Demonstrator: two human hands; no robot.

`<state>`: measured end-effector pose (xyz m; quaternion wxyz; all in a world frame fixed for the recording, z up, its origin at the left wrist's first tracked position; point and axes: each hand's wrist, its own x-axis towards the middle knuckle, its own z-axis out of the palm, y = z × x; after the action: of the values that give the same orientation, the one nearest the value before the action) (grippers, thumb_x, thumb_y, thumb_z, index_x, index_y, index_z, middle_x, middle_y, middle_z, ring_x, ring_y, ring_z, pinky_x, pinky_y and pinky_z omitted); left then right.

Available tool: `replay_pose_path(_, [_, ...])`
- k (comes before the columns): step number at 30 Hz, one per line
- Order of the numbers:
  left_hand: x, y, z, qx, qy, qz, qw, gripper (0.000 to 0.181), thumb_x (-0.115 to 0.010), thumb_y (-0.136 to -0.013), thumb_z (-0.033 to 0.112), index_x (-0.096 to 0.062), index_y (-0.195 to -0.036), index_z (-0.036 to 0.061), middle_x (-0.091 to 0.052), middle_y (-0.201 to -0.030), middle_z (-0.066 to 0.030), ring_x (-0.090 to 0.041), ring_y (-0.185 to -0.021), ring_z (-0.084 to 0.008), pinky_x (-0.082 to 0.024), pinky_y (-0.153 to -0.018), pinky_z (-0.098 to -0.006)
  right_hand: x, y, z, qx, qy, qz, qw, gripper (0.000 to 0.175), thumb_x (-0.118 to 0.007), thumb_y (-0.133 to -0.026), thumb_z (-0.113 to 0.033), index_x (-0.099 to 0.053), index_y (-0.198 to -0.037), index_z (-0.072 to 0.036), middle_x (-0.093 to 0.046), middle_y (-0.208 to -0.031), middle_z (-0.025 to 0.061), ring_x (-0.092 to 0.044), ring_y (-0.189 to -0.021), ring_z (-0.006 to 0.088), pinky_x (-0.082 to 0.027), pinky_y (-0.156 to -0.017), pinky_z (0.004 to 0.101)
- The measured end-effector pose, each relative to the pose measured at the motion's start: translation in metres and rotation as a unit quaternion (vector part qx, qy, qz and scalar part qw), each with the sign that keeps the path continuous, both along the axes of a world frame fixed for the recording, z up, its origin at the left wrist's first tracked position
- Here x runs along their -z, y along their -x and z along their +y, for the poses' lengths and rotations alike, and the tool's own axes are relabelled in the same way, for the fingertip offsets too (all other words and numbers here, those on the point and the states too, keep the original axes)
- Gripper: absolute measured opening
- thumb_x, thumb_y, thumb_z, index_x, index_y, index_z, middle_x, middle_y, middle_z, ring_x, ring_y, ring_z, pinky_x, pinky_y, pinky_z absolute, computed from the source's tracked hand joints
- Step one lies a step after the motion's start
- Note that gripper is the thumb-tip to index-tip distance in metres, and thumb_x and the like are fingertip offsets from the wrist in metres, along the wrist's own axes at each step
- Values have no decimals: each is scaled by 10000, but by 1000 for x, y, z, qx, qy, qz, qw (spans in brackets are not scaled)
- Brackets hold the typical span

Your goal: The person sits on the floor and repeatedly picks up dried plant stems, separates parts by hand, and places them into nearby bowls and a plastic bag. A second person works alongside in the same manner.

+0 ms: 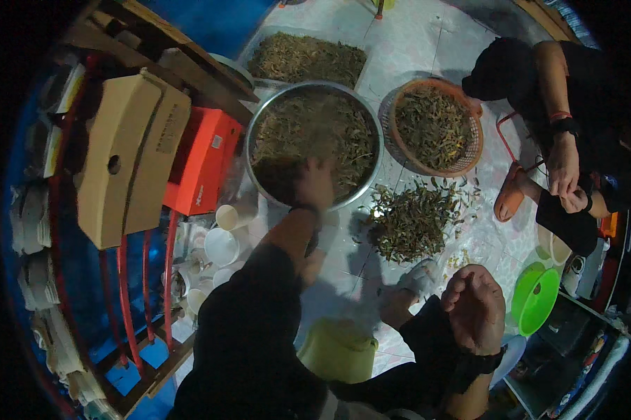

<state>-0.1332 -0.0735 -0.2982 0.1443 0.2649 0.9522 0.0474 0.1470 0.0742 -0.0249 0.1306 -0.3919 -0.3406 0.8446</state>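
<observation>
My left hand (315, 184) reaches into a wide metal basin (376, 173) of dried leafy plant matter (307, 118). The hand is blurred and its fingertips are lost against the leaves, so its grip does not show. My right hand (474, 310) is raised near my right knee, its fingers curled inward and a dark band on the wrist. Whether anything lies inside the curled fingers cannot be seen. Ahead of that hand, a loose heap of dried leaves (412, 223) lies on the tiled floor (341, 262).
An orange plastic basket (475, 149) and a rectangular tray (365, 71) hold more leaves. Another person (562, 163) sits at right, hands together. Cardboard (121, 157) and red boxes (205, 163), pale cups (222, 245) and a red-legged rack (124, 294) stand left. A green basin (536, 302) stands right.
</observation>
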Motion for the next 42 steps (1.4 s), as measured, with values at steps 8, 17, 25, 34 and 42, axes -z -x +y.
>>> replay_pose_path(8, [32, 14, -15, 46, -63, 64, 995, 432, -596, -872, 105, -559, -1301, 136, -520, -1221, -199, -573, -1074, -436, -603, -762, -468, 2, 0, 0, 9, 0, -35, 999, 232, -627, -989, -185, -628, -1052, 39, -636, -828, 87, -598, -692, 180, -495, -630, 307])
replay_pose_path(17, [48, 21, -28, 61, -78, 77, 992, 411, -607, -859, 90, -585, -1269, 99, -526, -1240, -235, -572, -1089, -443, -555, -833, -507, -1, -2, -1, 15, -8, -22, 1000, 227, -640, -977, -166, -630, -1049, 49, -653, -828, 93, -605, -678, 182, -500, -619, 304])
replay_pose_path(25, [6, 49, -19, -35, -151, -66, 986, 299, -630, -843, 80, -674, -1138, 52, -676, -930, -187, -658, -929, -390, -530, -812, -494, -5, 0, -4, 10, -16, -22, 1000, 235, -638, -982, -176, -624, -1045, 50, -641, -824, 91, -601, -674, 180, -496, -619, 301])
replay_pose_path(34, [25, 88, -19, -125, -362, -148, 912, 197, -608, -910, 211, -681, -1012, 58, -682, -813, -150, -661, -660, -299, -534, -587, -423, -10, 2, -6, 11, -21, -24, 999, 241, -629, -994, -192, -621, -1045, 44, -636, -811, 83, -596, -671, 169, -488, -619, 287])
replay_pose_path(42, [-14, 82, -23, -375, -530, -480, 590, 385, -555, -996, 440, -584, -1075, 65, -616, -723, -69, -594, -574, -195, -491, -494, -330, -11, 1, -5, 12, -21, -11, 1000, 223, -626, -996, -189, -627, -1037, 30, -639, -812, 75, -596, -661, 163, -495, -620, 285])
